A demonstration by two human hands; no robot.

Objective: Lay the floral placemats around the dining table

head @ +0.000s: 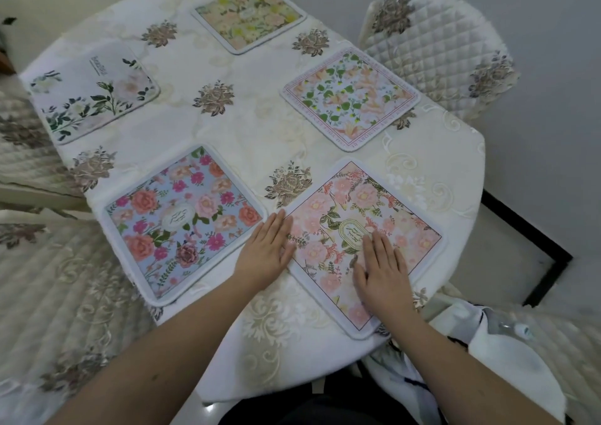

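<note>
We press both open grips flat: our right hand on the smooth, rounded-corner pink floral placemat, our left hand at its edge on the embroidered table.

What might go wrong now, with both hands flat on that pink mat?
The pink placemat sits close to the table edge, so a push from the right hand might slide its corner off. The left hand rests at its other edge, near the blue placemat, and might nudge that one crooked.
</note>
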